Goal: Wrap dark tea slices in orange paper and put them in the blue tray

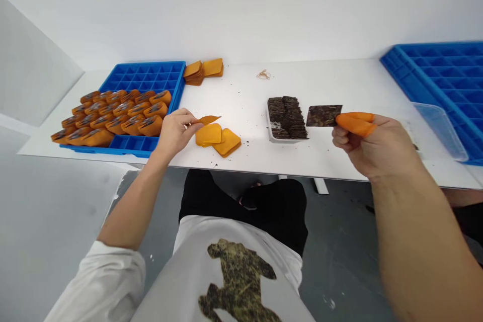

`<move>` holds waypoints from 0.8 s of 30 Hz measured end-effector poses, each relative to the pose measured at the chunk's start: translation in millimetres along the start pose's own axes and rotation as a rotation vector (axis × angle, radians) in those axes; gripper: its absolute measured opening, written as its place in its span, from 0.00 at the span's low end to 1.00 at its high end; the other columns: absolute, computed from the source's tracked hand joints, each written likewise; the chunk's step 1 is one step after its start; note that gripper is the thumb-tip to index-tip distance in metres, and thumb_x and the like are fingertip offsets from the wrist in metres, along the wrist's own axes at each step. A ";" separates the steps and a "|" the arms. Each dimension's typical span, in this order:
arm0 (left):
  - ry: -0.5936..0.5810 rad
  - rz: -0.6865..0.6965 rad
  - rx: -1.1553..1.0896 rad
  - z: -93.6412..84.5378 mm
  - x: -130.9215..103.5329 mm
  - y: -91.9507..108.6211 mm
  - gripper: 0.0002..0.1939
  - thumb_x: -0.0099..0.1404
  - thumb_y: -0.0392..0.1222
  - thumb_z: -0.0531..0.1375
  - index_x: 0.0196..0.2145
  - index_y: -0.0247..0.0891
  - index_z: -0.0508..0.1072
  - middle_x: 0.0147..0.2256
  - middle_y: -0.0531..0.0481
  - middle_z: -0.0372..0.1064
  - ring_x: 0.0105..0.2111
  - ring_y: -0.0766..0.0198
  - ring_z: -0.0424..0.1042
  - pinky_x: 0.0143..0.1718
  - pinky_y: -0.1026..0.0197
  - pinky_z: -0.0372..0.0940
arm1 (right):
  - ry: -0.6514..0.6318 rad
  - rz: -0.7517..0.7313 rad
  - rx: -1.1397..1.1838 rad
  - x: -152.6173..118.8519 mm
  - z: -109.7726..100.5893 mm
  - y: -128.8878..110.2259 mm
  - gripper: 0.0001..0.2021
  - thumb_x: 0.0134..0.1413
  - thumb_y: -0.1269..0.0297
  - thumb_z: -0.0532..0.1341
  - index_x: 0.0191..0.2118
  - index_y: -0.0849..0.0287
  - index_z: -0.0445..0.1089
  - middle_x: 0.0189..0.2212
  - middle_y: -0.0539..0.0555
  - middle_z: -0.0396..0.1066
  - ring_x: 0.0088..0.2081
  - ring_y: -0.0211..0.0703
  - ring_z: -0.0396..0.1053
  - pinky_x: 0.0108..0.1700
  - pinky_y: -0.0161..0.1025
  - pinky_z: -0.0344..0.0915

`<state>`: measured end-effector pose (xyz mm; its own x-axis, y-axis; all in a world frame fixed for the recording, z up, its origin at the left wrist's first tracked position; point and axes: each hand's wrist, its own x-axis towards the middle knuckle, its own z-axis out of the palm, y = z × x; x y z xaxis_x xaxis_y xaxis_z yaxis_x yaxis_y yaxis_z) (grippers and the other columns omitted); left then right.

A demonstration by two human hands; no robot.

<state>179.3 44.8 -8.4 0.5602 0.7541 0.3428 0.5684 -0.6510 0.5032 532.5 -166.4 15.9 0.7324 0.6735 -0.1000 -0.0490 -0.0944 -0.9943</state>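
My left hand point(175, 131) pinches a thin orange packet point(208, 119), seen nearly edge-on, between thumb and fingers. Just below it on the table lie flat yellow-orange packets point(228, 143), overlapping. Out to the right, my right hand point(377, 143) grips a dark brown sheet point(323, 116) by its right edge, held up above the table. Orange finger covers point(355, 123) are on that hand's gripping fingers. Between my hands stands a white plastic tub point(270, 128) packed with two rows of similar dark sheets point(289, 116) standing on edge.
At left a blue divided tray point(177, 93) holds rows of filled orange packets point(124, 114). Behind it are stacked orange packets point(194, 71). Rubber bands point(263, 75) lie at the back. At right are a blue tray point(449, 85) and a clear lid point(441, 128). Dark crumbs dot the table.
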 end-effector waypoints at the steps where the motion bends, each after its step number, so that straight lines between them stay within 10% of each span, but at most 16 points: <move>1: 0.026 -0.028 -0.102 -2.9 -8.1 5.9 0.13 0.69 0.50 0.67 0.29 0.42 0.81 0.36 0.45 0.77 0.37 0.54 0.75 0.41 0.50 0.70 | 0.005 -0.030 0.013 -8.2 6.1 -4.0 0.20 0.30 0.59 0.80 0.26 0.55 0.70 0.21 0.49 0.64 0.25 0.37 0.58 0.28 0.42 0.48; 4: 0.043 -0.090 -0.386 -3.7 -32.3 21.3 0.20 0.66 0.56 0.71 0.24 0.42 0.73 0.32 0.49 0.71 0.33 0.58 0.70 0.36 0.51 0.67 | -0.003 -0.174 0.035 -39.7 28.0 -18.0 0.17 0.28 0.58 0.79 0.26 0.53 0.74 0.22 0.49 0.67 0.27 0.39 0.59 0.30 0.44 0.53; 12: 0.024 -0.095 -0.809 14.4 -62.3 41.5 0.30 0.59 0.60 0.78 0.21 0.40 0.67 0.29 0.52 0.67 0.30 0.62 0.68 0.33 0.55 0.63 | -0.404 -0.791 -0.313 -112.0 79.2 -49.4 0.07 0.63 0.62 0.67 0.35 0.47 0.84 0.29 0.52 0.71 0.27 0.41 0.64 0.26 0.42 0.58; 19: 0.070 -0.094 -0.777 10.1 -68.6 49.0 0.25 0.60 0.57 0.79 0.22 0.41 0.72 0.31 0.50 0.69 0.30 0.61 0.67 0.30 0.55 0.61 | -0.354 -0.968 -0.672 -116.8 96.7 -44.0 0.15 0.72 0.62 0.59 0.37 0.52 0.83 0.26 0.52 0.70 0.24 0.39 0.63 0.26 0.40 0.58; 24: 0.126 -0.028 -0.683 7.7 -73.7 52.6 0.18 0.66 0.53 0.76 0.26 0.43 0.77 0.32 0.48 0.72 0.31 0.60 0.69 0.30 0.55 0.62 | -0.208 -1.231 -0.940 -122.5 100.3 -43.4 0.22 0.70 0.69 0.59 0.21 0.56 0.70 0.25 0.54 0.70 0.25 0.38 0.58 0.26 0.41 0.52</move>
<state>172.6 -45.7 -13.2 0.4530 0.8010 0.3913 0.0514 -0.4616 0.8856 376.8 -171.2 67.7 -0.1058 0.7563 0.6456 0.9716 0.2168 -0.0947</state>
